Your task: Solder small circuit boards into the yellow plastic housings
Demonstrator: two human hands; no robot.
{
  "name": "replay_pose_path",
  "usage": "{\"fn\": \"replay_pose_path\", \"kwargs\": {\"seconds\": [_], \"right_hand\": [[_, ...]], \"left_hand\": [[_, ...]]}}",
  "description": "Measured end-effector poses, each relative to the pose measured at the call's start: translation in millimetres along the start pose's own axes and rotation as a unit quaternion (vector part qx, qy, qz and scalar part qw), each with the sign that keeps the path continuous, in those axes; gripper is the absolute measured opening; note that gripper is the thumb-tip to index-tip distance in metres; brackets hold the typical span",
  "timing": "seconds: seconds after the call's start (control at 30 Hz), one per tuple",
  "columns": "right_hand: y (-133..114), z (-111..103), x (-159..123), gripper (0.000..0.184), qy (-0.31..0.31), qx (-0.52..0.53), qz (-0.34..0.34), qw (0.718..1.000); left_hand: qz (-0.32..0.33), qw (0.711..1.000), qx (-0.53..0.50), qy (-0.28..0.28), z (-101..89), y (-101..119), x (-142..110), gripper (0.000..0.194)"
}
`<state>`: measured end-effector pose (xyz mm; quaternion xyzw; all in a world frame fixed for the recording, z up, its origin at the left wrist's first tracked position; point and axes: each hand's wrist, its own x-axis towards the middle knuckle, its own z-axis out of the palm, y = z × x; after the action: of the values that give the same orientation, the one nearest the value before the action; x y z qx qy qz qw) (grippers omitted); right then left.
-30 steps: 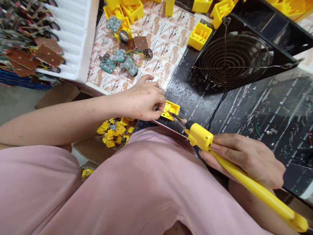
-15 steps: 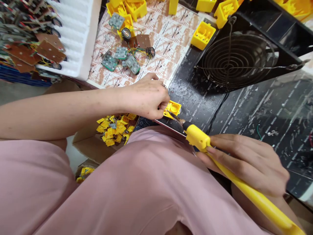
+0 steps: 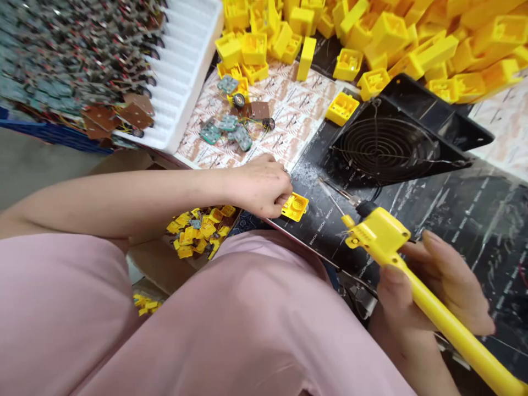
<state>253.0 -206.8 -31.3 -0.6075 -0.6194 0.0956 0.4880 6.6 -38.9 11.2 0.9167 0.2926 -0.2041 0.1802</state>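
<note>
At the bench's near edge, my left hand (image 3: pixel 266 186) is closed on a small open yellow plastic casing (image 3: pixel 298 207). A round grille pattern shows in the casing, and my fingers hide its left part. My right hand (image 3: pixel 437 286) grips a yellow soldering iron (image 3: pixel 381 234) with a thin metal guide tube beside its tip. The iron's tip points up and left over the black bench mat, apart from the casing.
A black fan (image 3: pixel 385 143) with a wire guard stands behind the iron. Circuit boards with wires (image 3: pixel 229 129) lie on patterned paper. Yellow housings (image 3: pixel 388 38) are piled at the back. A white foam tray (image 3: pixel 187 71) and heaped boards are at left; a carton of yellow parts (image 3: pixel 202 228) sits below.
The soldering iron has moved up and right, away from the casing, and my right hand has turned. My left hand stays on the casing. The view has shifted to show more of the back.
</note>
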Motion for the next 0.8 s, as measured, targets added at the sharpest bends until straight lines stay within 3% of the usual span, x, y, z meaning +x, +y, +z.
{"fn": "replay_pose_path", "kwargs": {"seconds": [0.07,0.2,0.27,0.33,0.43,0.57,0.63,0.7,0.8], "right_hand": [[-6.6,6.7,1.0,0.054,0.051,-0.019,0.02,0.998],[-3.0,13.7,6.5,0.058,0.072,-0.059,-0.018,0.996],[4.8,15.4,8.4,0.05,0.11,-0.052,-0.021,0.992],[10.8,17.4,9.4,0.045,0.164,-0.042,-0.031,0.985],[12.2,21.3,10.1,0.041,0.223,-0.04,-0.051,0.973],[7.0,24.2,8.9,0.036,0.235,-0.064,-0.064,0.968],[5.6,21.9,7.2,0.036,0.232,-0.074,-0.069,0.967],[4.2,17.5,4.9,0.036,0.227,-0.081,-0.055,0.969],[-0.9,11.9,1.8,0.036,0.206,-0.101,0.007,0.973]], "left_hand": [[0.001,1.0,-0.003,0.002,0.0,2.3,-1.5,0.015],[0.005,0.998,-0.063,0.013,-9.1,-10.2,-8.6,0.014],[-0.016,0.993,-0.094,0.068,-19.9,-30.1,-7.1,0.024],[-0.065,0.981,-0.089,0.16,-32.3,-55.2,5.5,0.031],[-0.13,0.955,-0.03,0.265,-46.6,-83.6,48.5,0.044],[-0.039,0.967,-0.02,0.252,-51.3,-87.7,115.6,0.074],[-0.016,0.972,-0.021,0.234,-51.8,-88.1,132.6,0.079],[-0.026,0.975,-0.006,0.219,-53.2,-95.1,132.5,0.075],[-0.023,0.988,0.028,0.149,-53.8,-108.3,106.8,0.066]]}}
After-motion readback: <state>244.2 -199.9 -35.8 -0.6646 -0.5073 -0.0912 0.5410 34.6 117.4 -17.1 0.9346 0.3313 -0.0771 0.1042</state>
